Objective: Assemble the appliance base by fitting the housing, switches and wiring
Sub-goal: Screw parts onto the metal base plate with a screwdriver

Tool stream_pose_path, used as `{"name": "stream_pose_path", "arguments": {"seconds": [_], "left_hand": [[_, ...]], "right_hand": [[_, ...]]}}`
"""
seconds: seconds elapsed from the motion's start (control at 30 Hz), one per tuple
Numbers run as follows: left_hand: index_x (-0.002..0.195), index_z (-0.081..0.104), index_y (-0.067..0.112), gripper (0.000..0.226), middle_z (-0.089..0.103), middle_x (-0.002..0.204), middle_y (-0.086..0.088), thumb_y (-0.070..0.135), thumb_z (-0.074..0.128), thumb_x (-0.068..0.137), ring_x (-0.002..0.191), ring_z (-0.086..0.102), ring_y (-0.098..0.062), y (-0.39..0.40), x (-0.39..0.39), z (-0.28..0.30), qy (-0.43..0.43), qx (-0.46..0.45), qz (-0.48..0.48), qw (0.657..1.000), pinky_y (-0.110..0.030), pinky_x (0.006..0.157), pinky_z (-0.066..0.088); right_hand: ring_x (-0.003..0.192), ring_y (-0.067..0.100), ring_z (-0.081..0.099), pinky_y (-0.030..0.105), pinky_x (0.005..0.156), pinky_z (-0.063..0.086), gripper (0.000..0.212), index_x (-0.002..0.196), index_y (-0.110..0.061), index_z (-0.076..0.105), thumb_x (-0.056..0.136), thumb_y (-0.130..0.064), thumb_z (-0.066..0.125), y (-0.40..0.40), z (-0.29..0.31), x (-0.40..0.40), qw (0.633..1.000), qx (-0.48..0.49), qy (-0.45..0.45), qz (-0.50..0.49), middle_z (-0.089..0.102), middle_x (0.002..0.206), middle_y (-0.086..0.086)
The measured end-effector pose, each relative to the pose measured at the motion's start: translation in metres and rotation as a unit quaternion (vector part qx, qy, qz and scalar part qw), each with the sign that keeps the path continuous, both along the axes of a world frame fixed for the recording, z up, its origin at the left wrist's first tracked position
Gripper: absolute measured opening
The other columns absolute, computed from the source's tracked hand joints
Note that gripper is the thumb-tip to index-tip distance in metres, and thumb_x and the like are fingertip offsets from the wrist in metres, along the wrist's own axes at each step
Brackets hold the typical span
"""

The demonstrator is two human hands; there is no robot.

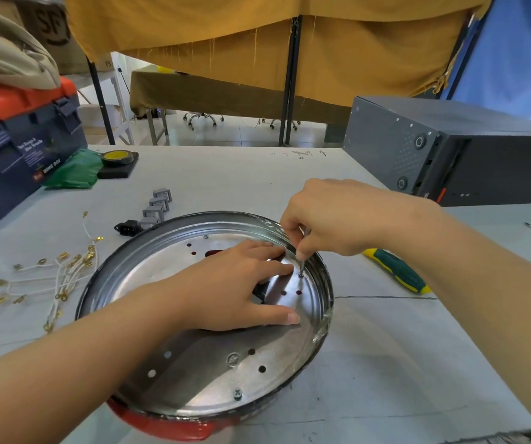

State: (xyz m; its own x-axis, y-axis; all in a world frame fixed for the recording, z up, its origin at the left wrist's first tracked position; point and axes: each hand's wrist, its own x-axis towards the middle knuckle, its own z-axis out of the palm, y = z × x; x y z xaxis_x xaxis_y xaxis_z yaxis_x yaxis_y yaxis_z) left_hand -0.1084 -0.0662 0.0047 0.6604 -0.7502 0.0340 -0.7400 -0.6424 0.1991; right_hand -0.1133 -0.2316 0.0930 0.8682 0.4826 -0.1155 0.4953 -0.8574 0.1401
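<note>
right hand (pixel 337 216) pinches a thin screwdriver (pixel 304 251) upright, fingers curled round the shaft, tip down on a small screw (pixel 300 275) at the far right of the base plate (pixel 193 373). left hand (pixel 235 286) lies flat on the plate w/ fingers straight, fingertips just beside that screw, thumb stretched toward the right rim. both forearms come in from the bottom corners.

base (pixel 174 427) (round, red underside, shiny metal plate w/ holes and two more screws near the front) sits mid table (pixel 386 363), close to the near edge. table is pale grey w/ a dark crack line on the right.

left of the base: a bunch of white wires (pixel 62 277) w/ brass terminals. behind it: a row of grey switches (pixel 158 208) and a black socket (pixel 127 227) touching the rim area. right: green/yellow driver handle (pixel 398 272) lying flat, partly under the right arm.

far left a blue toolbox (pixel 17 155) w/ red lid, green bag (pixel 75 169) and a tape roll (pixel 115 158) on a black block. far right a dark pc case (pixel 450 152) on its side. room behind: mustard cloth (pixel 257 43) hung over frames, tiled floor, chair wheels.
</note>
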Motion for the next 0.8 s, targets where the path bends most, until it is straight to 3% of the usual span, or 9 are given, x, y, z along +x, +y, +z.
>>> {"name": "stream_pose_path", "arguments": {"seconds": [0.2, 0.37, 0.5, 0.57, 0.67, 0.8], "left_hand": [[0.135, 0.045, 0.031, 0.075, 0.035, 0.149, 0.004, 0.077, 0.040, 0.076, 0.136, 0.025, -0.012, 0.001, 0.001, -0.002, -0.004, -0.006, -0.002, 1.000, -0.030, 0.109, 0.027], [0.134, 0.046, 0.030, 0.080, 0.036, 0.148, 0.004, 0.080, 0.034, 0.073, 0.136, 0.026, -0.012, 0.001, 0.001, -0.003, -0.006, -0.008, -0.003, 1.000, -0.034, 0.110, 0.030], [0.131, 0.049, 0.028, 0.083, 0.040, 0.145, 0.003, 0.083, 0.033, 0.070, 0.133, 0.029, -0.013, 0.000, 0.000, -0.001, -0.001, -0.010, 0.000, 1.000, -0.032, 0.108, 0.032], [0.132, 0.048, 0.029, 0.084, 0.039, 0.146, 0.004, 0.083, 0.032, 0.069, 0.133, 0.027, -0.012, 0.000, 0.000, 0.000, 0.003, -0.010, 0.002, 1.000, -0.031, 0.108, 0.031], [0.132, 0.047, 0.030, 0.084, 0.037, 0.147, 0.005, 0.082, 0.030, 0.068, 0.133, 0.026, -0.011, -0.001, -0.001, 0.000, 0.006, -0.007, 0.005, 1.000, -0.030, 0.108, 0.029], [0.129, 0.049, 0.029, 0.075, 0.041, 0.142, 0.006, 0.079, 0.037, 0.074, 0.131, 0.030, -0.012, 0.000, -0.001, 0.002, 0.006, 0.001, 0.005, 1.000, -0.034, 0.106, 0.034]], "right_hand": [[0.072, 0.021, 0.050, 0.029, 0.059, 0.040, 0.035, 0.060, -0.022, 0.047, 0.081, -0.027, 0.074, 0.006, -0.003, 0.001, 0.996, 0.034, 0.008, -0.080, 0.047, 0.066, -0.003], [0.072, 0.022, 0.049, 0.030, 0.064, 0.041, 0.036, 0.061, -0.019, 0.043, 0.083, -0.024, 0.072, 0.009, -0.004, 0.002, 0.994, 0.033, 0.012, -0.104, 0.047, 0.067, -0.001], [0.083, 0.028, 0.060, 0.034, 0.065, 0.046, 0.017, 0.083, -0.007, 0.064, 0.086, -0.024, 0.065, 0.004, -0.003, -0.001, 0.997, 0.020, 0.021, -0.072, 0.065, 0.083, 0.011], [0.081, 0.019, 0.064, 0.029, 0.060, 0.046, 0.020, 0.095, -0.003, 0.067, 0.088, -0.019, 0.058, -0.002, -0.002, -0.003, 0.996, 0.033, 0.053, -0.058, 0.069, 0.087, 0.013], [0.053, -0.001, 0.061, 0.014, 0.052, 0.046, 0.013, 0.090, -0.011, 0.066, 0.089, -0.012, 0.053, -0.011, 0.003, -0.001, 0.987, 0.096, 0.114, -0.056, 0.071, 0.067, 0.000], [0.057, 0.010, 0.068, 0.015, 0.060, 0.053, 0.003, 0.088, -0.010, 0.066, 0.089, -0.011, 0.063, -0.024, 0.001, 0.003, 0.943, 0.254, 0.209, -0.049, 0.073, 0.068, 0.005]]}}
